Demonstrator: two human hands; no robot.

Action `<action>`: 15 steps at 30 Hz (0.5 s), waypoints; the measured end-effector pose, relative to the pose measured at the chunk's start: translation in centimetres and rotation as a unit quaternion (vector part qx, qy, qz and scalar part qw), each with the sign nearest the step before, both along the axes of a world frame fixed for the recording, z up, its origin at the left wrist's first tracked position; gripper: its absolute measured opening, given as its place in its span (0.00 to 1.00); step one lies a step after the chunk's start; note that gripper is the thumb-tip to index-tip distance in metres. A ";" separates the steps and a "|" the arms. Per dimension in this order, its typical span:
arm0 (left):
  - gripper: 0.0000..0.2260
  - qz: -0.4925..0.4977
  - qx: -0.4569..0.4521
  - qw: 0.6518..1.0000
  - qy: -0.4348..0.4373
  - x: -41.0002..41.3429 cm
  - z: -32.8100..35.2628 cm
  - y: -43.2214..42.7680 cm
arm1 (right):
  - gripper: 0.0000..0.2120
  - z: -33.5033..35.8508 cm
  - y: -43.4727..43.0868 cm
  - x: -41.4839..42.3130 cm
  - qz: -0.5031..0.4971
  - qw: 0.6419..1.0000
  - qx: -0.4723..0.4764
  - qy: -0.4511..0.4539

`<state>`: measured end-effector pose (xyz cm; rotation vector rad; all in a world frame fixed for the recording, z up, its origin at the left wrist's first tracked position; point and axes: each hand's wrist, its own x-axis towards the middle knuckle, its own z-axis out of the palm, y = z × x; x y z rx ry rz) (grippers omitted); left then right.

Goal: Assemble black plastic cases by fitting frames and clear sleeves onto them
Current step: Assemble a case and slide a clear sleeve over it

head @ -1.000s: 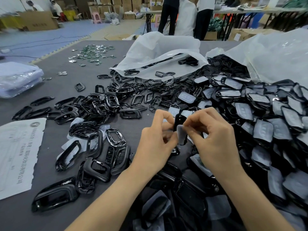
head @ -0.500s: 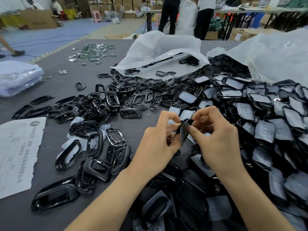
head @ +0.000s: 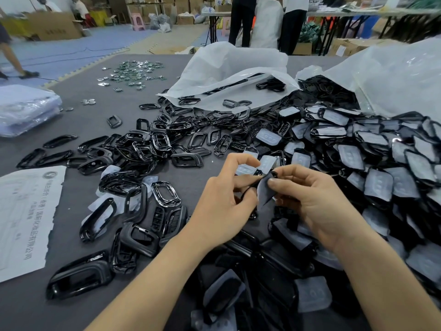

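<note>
Two grips, the left grip (head: 222, 204) and the right grip (head: 317, 204), pinch a small black case (head: 274, 175) and its clear sleeve (head: 263, 193) above the surface (head: 78, 120) toward its near edge, and it looks light, with a soft, bendy sleeve best held by its edges.

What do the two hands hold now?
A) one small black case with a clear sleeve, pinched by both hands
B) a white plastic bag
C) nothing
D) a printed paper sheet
A: the left hand and the right hand both pinch one black case with a clear sleeve between them, while the printed paper sheet lies untouched at the left.
</note>
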<state>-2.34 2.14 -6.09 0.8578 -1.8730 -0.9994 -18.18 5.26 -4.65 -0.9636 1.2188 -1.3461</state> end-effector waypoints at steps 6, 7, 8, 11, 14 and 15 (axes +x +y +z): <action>0.14 -0.017 0.024 0.999 0.012 -0.1 -0.3 0.0 | 0.06 -0.2 -0.1 -0.2 0.007 1.000 0.001 0.016; 0.13 -0.021 0.021 0.999 0.011 -0.1 -0.3 0.0 | 0.06 -0.2 -0.1 -0.3 0.008 1.000 -0.001 0.024; 0.13 -0.025 0.023 0.999 0.013 -0.1 -0.3 0.0 | 0.07 -0.2 -0.1 -0.4 0.010 0.999 -0.003 0.030; 0.14 -0.039 0.062 0.996 0.041 -0.2 -0.2 0.0 | 0.08 -0.1 0.0 -0.4 0.012 0.999 -0.011 0.045; 0.13 -0.051 0.085 0.993 0.067 -0.2 -0.3 0.1 | 0.05 0.2 0.2 -0.4 0.016 0.998 -0.012 0.057; 0.12 -0.055 0.089 0.992 0.074 -0.2 -0.3 0.1 | 0.04 0.3 0.2 -0.3 0.014 0.998 -0.013 0.063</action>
